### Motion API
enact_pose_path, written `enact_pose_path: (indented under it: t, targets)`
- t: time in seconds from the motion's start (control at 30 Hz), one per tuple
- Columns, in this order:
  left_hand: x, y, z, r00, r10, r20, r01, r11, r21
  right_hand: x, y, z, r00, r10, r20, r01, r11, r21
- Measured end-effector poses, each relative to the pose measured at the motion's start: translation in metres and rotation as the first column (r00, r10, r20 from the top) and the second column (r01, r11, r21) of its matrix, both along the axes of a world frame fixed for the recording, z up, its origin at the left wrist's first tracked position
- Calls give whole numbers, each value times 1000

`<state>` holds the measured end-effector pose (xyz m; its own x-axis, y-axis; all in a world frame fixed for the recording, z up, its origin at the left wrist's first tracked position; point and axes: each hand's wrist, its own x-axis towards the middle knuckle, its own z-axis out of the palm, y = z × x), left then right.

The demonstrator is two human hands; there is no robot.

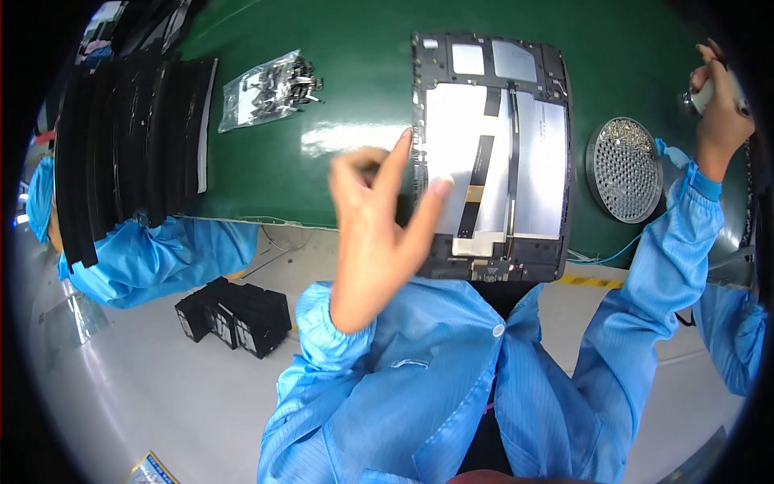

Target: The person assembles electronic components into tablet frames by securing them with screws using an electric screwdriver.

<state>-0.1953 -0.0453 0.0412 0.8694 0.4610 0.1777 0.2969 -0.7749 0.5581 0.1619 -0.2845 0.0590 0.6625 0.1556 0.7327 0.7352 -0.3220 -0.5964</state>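
Note:
An opened tablet (538,169) lies on the green mat, its silver inside, black ribbon cables and dark frame exposed. Over its left edge is my left hand (375,230), slightly blurred, thumb and index finger spread apart and nothing seen held. Whether its fingertips touch the frame I cannot tell. At the far right, my right hand (721,121) is closed around a pale cylindrical tool (741,90) with a metal end, which looks like an electric screwdriver; the fingers hide part of it. Between the tablet and that hand sits a round metal dish (625,202) of small holes, with screws heaped at its far side.
A clear bag of small black parts (270,90) lies left of the tablet. Farther left stands a row of black panels (133,137), with a co-worker's blue sleeve (161,258) below. Black blocks (234,316) rest lower left. A blue cord (625,250) runs from my right wristband.

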Motion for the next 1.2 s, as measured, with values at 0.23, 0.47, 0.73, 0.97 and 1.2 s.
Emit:
enact_pose_path:
  t: [0.23,0.47,0.73,0.97,1.2]
  targets:
    - [29,120,-24,948,233,219,-308,851,425,-32,31,14,989,115,-93,-91,969,230]
    - [46,126,-38,915,347,204,-402,784,472,-46,34,18,967,209,-144,-146,922,359]
    - [49,127,-37,908,388,156,-406,725,556,-52,37,16,945,248,-215,-158,918,365]
    - [45,132,-35,928,280,245,-372,710,597,-55,37,16,948,233,-217,-144,923,358]
    - [25,146,-18,845,184,503,-394,849,353,-46,27,8,938,278,-208,-210,931,298]
